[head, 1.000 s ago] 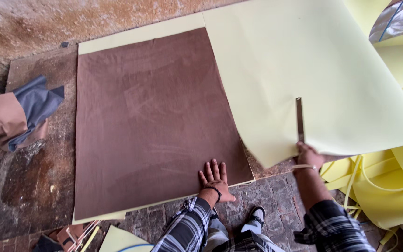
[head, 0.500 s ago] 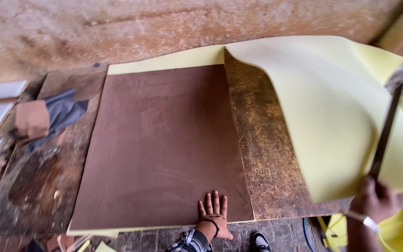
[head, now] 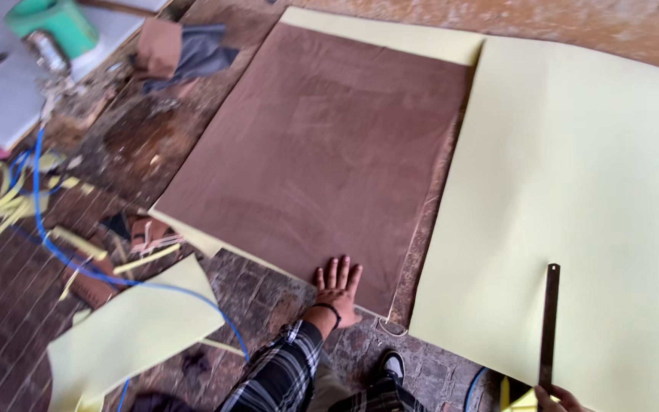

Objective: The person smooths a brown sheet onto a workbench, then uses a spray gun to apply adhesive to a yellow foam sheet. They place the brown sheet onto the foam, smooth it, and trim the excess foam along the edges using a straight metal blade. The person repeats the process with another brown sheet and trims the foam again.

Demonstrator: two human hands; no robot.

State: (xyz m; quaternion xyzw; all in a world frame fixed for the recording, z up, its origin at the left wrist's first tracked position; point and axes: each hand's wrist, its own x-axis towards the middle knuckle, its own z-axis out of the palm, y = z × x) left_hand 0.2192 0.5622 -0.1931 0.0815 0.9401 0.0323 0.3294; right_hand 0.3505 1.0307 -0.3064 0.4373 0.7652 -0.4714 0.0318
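One brown sheet (head: 314, 160), one large pale-yellow sheet (head: 573, 206) and one metal ruler (head: 548, 324) on a brick floor (head: 9, 305).

The left hand (head: 337, 290) lies flat on the near edge of the brown sheet, its grip spread apart and clamped on nothing. The right hand (head: 554, 398), mostly out of frame at the bottom edge, has its grip closed on the near end of the ruler, a thin straight strip lying on the smooth yellow sheet just right of the brown one. The matte, rectangular brown sheet rests on another yellow layer. One loose yellow offcut (head: 131, 328) and one blue cable (head: 78, 259) lie to the left.
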